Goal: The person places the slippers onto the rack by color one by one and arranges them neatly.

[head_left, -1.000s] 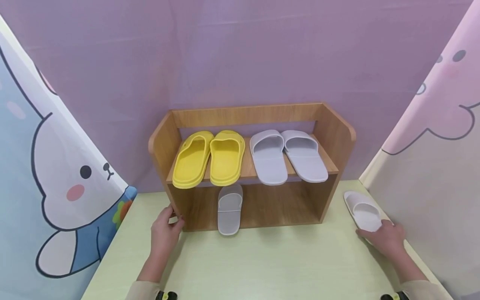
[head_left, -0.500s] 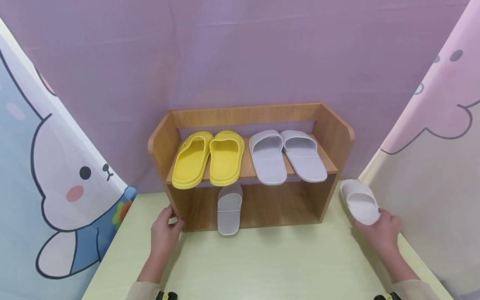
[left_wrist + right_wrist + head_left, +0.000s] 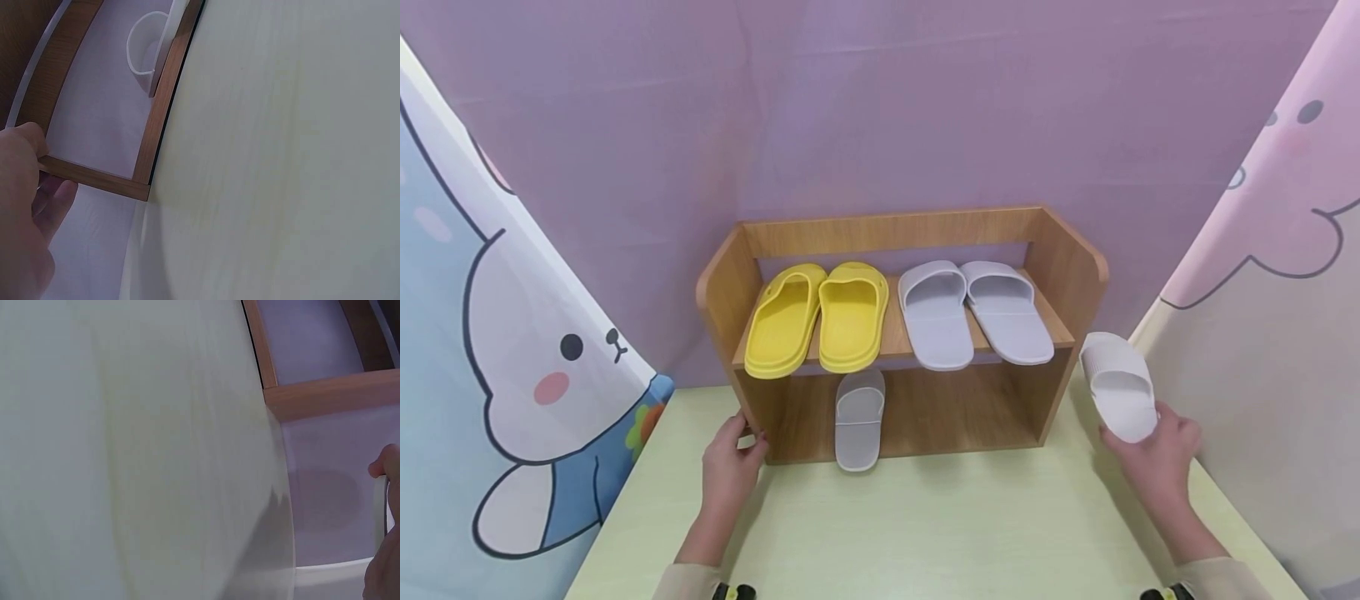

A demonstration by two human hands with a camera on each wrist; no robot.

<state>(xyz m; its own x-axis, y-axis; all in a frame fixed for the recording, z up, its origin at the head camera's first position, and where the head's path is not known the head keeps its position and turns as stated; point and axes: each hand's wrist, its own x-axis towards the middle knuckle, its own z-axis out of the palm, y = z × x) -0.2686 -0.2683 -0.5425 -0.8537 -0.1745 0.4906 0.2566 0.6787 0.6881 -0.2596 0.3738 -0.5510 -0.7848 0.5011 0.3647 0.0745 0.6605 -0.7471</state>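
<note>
In the head view my right hand (image 3: pixel 1157 462) holds a white slide slipper (image 3: pixel 1120 385) by its heel end, tilted toe-up above the table right of the wooden shoe rack (image 3: pixel 895 235). The right wrist view catches part of that hand (image 3: pixel 382 556) and the slipper's edge (image 3: pixel 380 509). My left hand (image 3: pixel 728 462) grips the front edge of the rack's left side panel; in the left wrist view its thumb and fingers lie on either side of the panel (image 3: pixel 94 176). A matching slipper (image 3: pixel 859 425) sits on the lower shelf, left of centre, its heel jutting out.
On the upper shelf stand a yellow clog pair (image 3: pixel 852 325) at left and a lavender slipper pair (image 3: pixel 936 321) at right. Pale table (image 3: pixel 940 525) spreads in front. A purple cloth (image 3: pixel 880 108) hangs behind, with printed curtains (image 3: pixel 565 375) at both sides.
My right hand has lifted the white slipper off the table at the right, raising it and tipping its toe up. The left hand keeps its place on the rack.
</note>
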